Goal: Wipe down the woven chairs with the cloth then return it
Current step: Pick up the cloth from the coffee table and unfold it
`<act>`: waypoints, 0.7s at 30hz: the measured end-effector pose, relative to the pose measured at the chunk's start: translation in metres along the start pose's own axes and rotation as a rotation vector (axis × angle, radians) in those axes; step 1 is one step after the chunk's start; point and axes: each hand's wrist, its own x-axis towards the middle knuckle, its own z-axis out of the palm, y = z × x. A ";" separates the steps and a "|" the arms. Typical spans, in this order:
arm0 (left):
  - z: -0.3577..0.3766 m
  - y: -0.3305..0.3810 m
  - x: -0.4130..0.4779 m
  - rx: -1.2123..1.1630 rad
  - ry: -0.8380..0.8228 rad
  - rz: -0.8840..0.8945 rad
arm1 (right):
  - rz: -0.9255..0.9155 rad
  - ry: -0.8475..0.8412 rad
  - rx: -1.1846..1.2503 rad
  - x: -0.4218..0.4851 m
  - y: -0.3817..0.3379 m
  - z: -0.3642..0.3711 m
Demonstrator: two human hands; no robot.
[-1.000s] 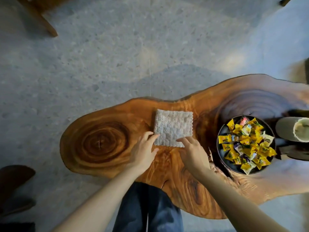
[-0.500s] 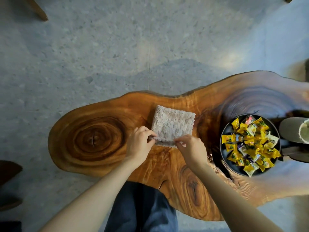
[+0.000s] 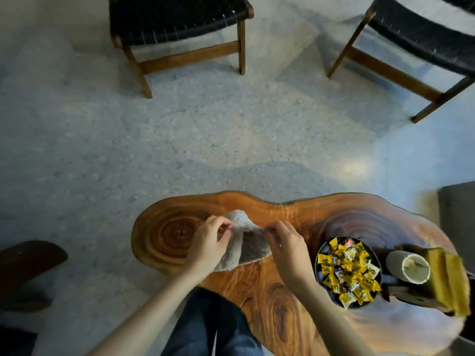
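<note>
Cloth [image 3: 246, 245] is off the surface [image 3: 257, 304] now. A second ago it lay as a flat folded square near the far edge, with both hands only reaching its near side. Half a second ago the fingers had nipped that near edge.

Now it hangs between the hands, raised over the middle of the surface, its lower hem brushing or just clear of the wood; we cannot tell which. The fold has opened, so we see a pale face and a shaded one.

Left hand [image 3: 208, 242]: fingers curled, pinching the cloth's upper edge. Right hand [image 3: 288, 250]: the same, pinching the other end of that edge. Both are grasping it.

The view has also tipped upward. One woven chair [image 3: 177, 19] stands on the terrazzo floor [image 3: 180, 150], well beyond the far edge. A second woven chair [image 3: 421, 29] sits further toward the bowl end. Both have black woven seats on timber frames.

A dark bowl [image 3: 317, 268] of wrapped sweets [image 3: 347, 268] and a pale cup [image 3: 408, 265] are at the right end.

Our reading is that pickup is done and wiping has not yet begun. Neither chair is within reach, so we judge the cloth must next be carried over to them.
</note>
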 end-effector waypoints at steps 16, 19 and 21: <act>-0.226 -0.077 -0.076 -0.040 0.034 -0.005 | -0.382 -0.183 -0.099 0.003 -0.206 0.055; -0.271 -0.123 -0.087 0.023 -0.049 -0.032 | -0.384 -0.208 -0.103 0.007 -0.248 0.093; -0.304 -0.154 -0.092 0.092 -0.047 -0.039 | -0.388 -0.185 -0.099 0.009 -0.275 0.119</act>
